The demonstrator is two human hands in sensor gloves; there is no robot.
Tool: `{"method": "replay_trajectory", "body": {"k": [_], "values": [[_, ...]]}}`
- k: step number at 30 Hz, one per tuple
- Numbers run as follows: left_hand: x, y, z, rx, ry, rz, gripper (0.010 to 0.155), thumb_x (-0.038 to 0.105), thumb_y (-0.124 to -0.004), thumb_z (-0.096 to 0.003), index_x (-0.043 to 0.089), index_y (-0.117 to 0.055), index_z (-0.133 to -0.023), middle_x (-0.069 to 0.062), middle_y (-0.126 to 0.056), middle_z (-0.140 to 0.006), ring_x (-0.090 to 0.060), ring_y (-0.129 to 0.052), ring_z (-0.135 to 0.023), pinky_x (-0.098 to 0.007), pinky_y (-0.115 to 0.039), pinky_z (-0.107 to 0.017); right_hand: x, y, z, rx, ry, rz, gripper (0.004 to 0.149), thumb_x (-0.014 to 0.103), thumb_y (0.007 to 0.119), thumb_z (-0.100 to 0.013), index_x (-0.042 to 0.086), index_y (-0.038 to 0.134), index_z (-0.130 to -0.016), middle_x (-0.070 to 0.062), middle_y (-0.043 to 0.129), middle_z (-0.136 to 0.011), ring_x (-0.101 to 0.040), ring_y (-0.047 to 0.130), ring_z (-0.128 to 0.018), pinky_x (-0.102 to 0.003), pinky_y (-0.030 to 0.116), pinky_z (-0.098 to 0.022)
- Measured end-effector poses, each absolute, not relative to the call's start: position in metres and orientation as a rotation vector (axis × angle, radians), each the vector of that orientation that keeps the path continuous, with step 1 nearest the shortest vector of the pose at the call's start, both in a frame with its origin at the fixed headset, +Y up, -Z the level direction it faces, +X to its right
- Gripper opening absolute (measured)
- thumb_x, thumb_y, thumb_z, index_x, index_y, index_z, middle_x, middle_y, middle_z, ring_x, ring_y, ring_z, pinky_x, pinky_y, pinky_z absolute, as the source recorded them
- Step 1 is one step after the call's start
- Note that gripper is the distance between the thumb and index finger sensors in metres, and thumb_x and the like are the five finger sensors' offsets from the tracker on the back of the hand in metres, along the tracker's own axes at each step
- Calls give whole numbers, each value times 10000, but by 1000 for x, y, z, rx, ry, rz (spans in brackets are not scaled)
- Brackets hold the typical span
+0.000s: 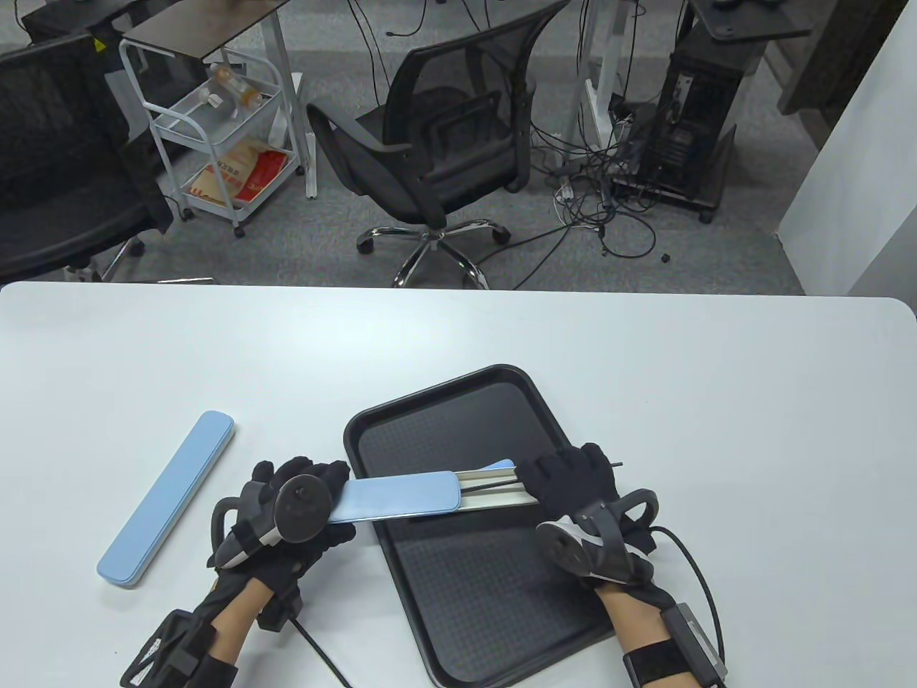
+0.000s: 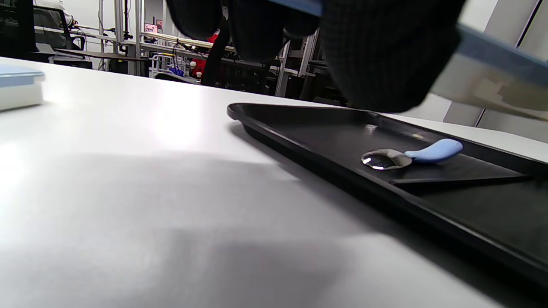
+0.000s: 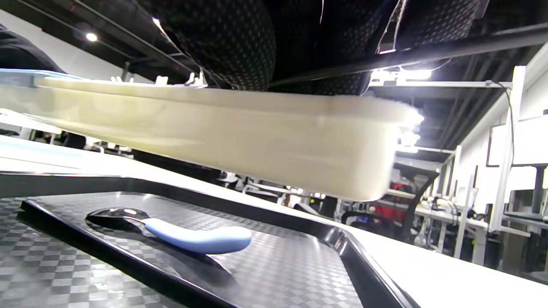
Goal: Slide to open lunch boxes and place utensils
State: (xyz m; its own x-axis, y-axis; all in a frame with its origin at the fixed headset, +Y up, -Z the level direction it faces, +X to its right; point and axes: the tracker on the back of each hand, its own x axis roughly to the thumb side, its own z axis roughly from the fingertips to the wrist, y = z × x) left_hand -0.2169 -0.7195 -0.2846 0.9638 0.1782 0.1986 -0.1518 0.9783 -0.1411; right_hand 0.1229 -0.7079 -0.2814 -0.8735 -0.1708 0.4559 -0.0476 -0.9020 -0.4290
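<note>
Above the tray (image 1: 458, 638), the left hand (image 1: 297, 512) grips the box lid (image 1: 397, 496) while the right hand (image 1: 573, 480) holds its cream base (image 1: 494, 494). A spoon (image 3: 188, 235) lies on the tray; another box (image 1: 166, 498) rests on the desk (image 1: 716, 401).

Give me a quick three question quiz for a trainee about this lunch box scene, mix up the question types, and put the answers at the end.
1. True or false: the spoon with the blue handle lies on the black tray.
2. Which hand holds the blue lid end of the half-open box: A) left hand B) right hand C) neither?
3. Fill in: the second, closed blue box lies on the white table, to the ____ of the tray in the table view.

Key: 1 true; 2 A; 3 left.
</note>
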Motion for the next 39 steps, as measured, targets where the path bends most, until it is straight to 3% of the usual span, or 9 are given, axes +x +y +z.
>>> {"method": "replay_trajectory", "body": {"k": [29,39], "values": [[-211,-722,-284,-141,-231,185,878,558,-930,-413,274,-482,-1112,26,-629,-1130,-352,-559,-1122,-727,-367,-788,96,-704,-273,-909,665,-2913,456,185,890,-514,269,789,-951,-25,900,-918,-398,783,-928,-683,619,-671],[-227,-723,-289,-152,-121,246,878,548,-932,-419,267,-477,-1115,11,-620,-1134,-361,-545,-1124,-732,-348,-789,109,-694,-276,-875,725,-3016,515,252,911,-503,223,745,-990,-81,875,-937,-405,790,-919,-690,622,-665]]}}
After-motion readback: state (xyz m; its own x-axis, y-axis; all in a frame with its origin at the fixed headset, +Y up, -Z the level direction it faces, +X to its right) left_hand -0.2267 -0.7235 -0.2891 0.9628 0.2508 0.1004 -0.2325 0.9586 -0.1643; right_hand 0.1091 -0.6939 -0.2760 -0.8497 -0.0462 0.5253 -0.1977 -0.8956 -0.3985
